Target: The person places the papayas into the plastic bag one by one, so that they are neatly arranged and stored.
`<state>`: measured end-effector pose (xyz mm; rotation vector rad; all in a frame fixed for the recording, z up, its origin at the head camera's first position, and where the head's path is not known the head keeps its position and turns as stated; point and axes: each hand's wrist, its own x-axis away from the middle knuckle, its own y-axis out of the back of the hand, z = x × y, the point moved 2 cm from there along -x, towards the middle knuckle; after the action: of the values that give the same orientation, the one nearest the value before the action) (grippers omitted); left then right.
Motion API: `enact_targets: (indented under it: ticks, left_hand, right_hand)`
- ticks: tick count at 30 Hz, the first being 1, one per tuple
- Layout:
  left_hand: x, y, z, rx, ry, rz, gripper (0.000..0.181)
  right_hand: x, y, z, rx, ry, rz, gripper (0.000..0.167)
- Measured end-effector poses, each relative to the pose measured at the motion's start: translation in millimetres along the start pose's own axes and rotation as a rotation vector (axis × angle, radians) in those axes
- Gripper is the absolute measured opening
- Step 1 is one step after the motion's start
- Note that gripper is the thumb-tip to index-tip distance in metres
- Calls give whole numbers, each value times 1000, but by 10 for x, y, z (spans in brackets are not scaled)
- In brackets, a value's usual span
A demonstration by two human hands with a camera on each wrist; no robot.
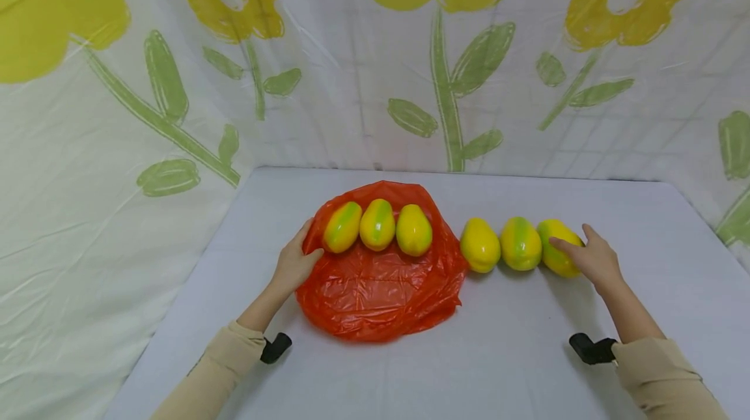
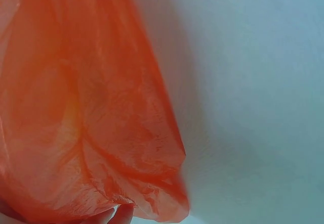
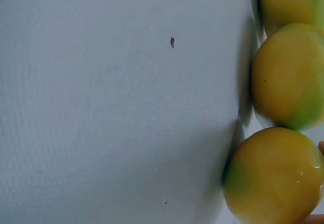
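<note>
A red plastic bag [image 1: 381, 290] lies spread on the table, with three yellow-green, egg-shaped fruits [image 1: 377, 224] in a row on its far part. My left hand [image 1: 295, 265] holds the bag's left edge, thumb on the inner side. In the left wrist view, fingertips [image 2: 121, 214] meet the raised red film [image 2: 101, 107]. To the right of the bag, three more such fruits stand side by side: a left one [image 1: 480, 245], a middle one [image 1: 521, 244] and a right one [image 1: 556, 251]. My right hand [image 1: 597, 260] grips the rightmost fruit, thumb in front; its other fingers are partly hidden.
The white table [image 1: 469, 368] ends at a back edge against a hanging cloth [image 1: 340, 101] printed with yellow flowers. Black wrist mounts [image 1: 590, 348] stick out from the beige sleeves [image 1: 668, 374]. The bag's crumpled right side touches the left loose fruit.
</note>
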<state>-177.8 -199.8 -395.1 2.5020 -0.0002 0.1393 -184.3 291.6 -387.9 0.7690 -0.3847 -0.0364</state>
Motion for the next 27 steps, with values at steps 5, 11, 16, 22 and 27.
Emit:
enact_targets:
  ticks: [5, 11, 16, 22, 27]
  left_hand:
    - [4, -3, -3, 5, 8, 6, 66]
    - [8, -8, 1, 15, 2, 4, 66]
    - [13, -13, 10, 13, -7, 5, 66]
    - [20, -14, 1, 14, -6, 6, 66]
    - [24, -14, 3, 14, -6, 6, 66]
  right_hand:
    - [-4, -8, -25, -20, -16, 42, 89]
    - [-6, -13, -37, -35, -25, 53, 89]
    - [-6, -33, -67, -39, -9, 38, 91]
    - [2, -44, -96, -56, -19, 23, 92]
    - [11, -47, -103, -61, -23, 12, 92]
